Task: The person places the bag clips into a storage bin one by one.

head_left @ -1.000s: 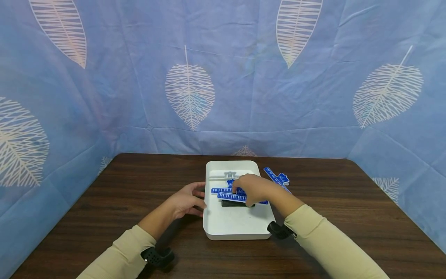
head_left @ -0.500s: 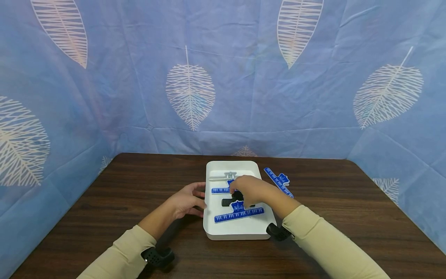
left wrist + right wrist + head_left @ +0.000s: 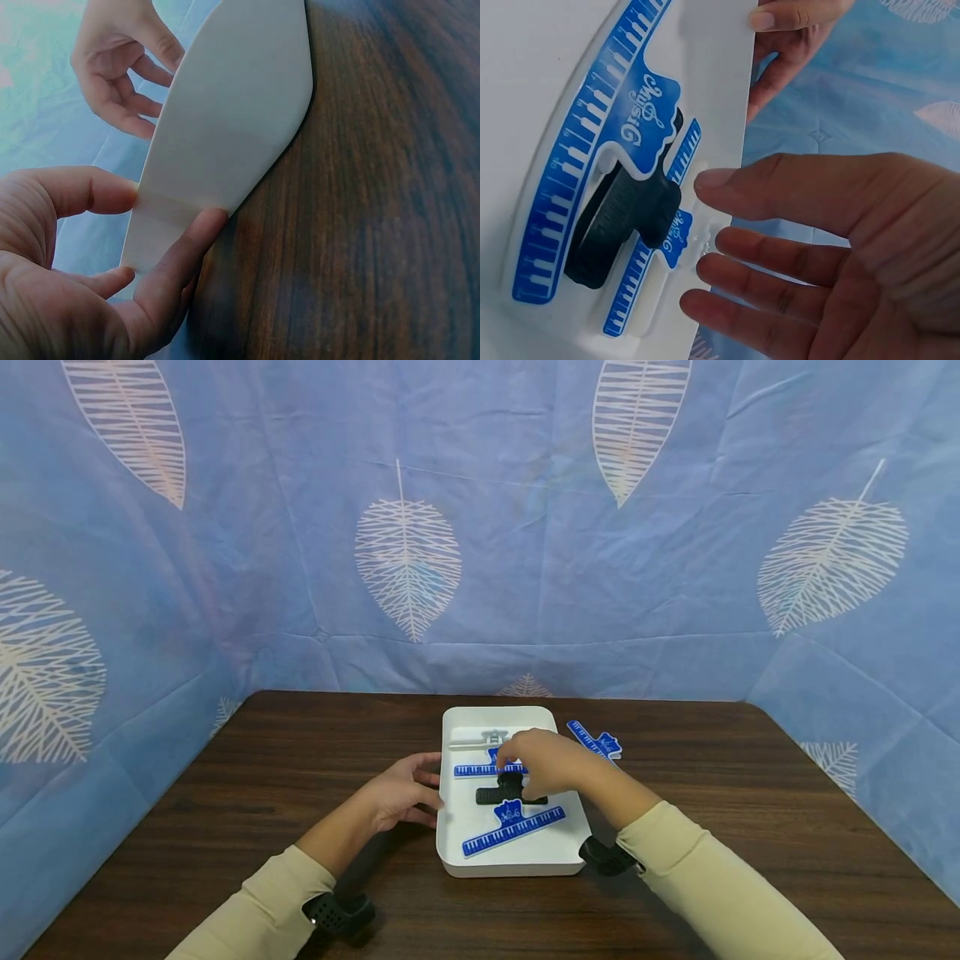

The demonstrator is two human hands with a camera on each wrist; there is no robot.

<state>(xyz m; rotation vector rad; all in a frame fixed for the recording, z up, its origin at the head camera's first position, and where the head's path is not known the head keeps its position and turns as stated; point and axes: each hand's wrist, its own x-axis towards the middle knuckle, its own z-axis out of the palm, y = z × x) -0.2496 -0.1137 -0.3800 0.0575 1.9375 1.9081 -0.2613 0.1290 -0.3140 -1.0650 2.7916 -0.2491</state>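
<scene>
A white tray (image 3: 457,852) lies on the dark wooden table. Inside it, near the front, sits a blue piano-key clip (image 3: 513,829), also seen in the right wrist view (image 3: 592,172). Behind it lie a black clip (image 3: 497,795) (image 3: 622,225) and a second blue clip (image 3: 474,769) (image 3: 649,262). My right hand (image 3: 517,756) (image 3: 705,240) hovers over the black clip with fingers spread, holding nothing. My left hand (image 3: 420,789) (image 3: 150,225) rests against the tray's left wall (image 3: 225,127), thumb near the rim, fingers low.
A third blue clip (image 3: 596,742) lies on the table just right of the tray's back corner. A white clip (image 3: 487,739) sits at the tray's back. Blue leaf-print cloth walls in the table on three sides.
The blue clip that was under my right hand now lies alone at the tray's front. My right hand let go of it and drew back over the black clip. The left hand stayed put.
</scene>
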